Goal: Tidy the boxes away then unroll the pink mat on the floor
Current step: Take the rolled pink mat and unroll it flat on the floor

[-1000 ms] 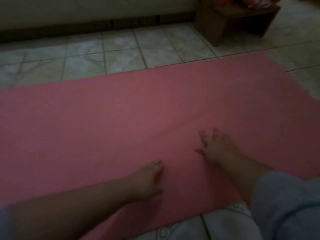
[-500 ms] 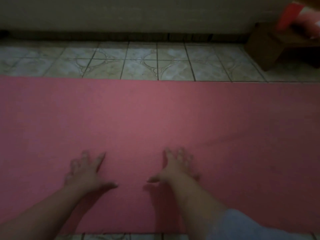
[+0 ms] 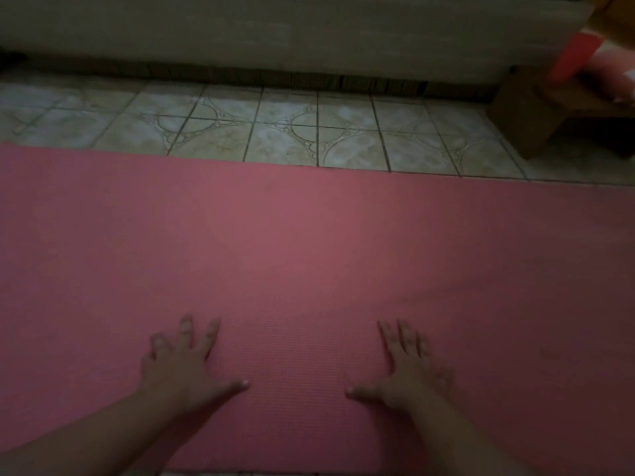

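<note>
We've got left hand [image 3: 182, 367] & right hand [image 3: 410, 371] palms-down, fingers splayed, on pink mat [image 3: 309, 242], which lies flat, unrolled across floor tiles [image 3: 285, 132].

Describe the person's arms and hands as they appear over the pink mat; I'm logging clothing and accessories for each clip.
Both forearms are bare in this dim head view, with no sleeve showing. The left hand and right hand wear no gloves, and no watch or bracelet is visible. Rings are too dim to rule out.
</note>
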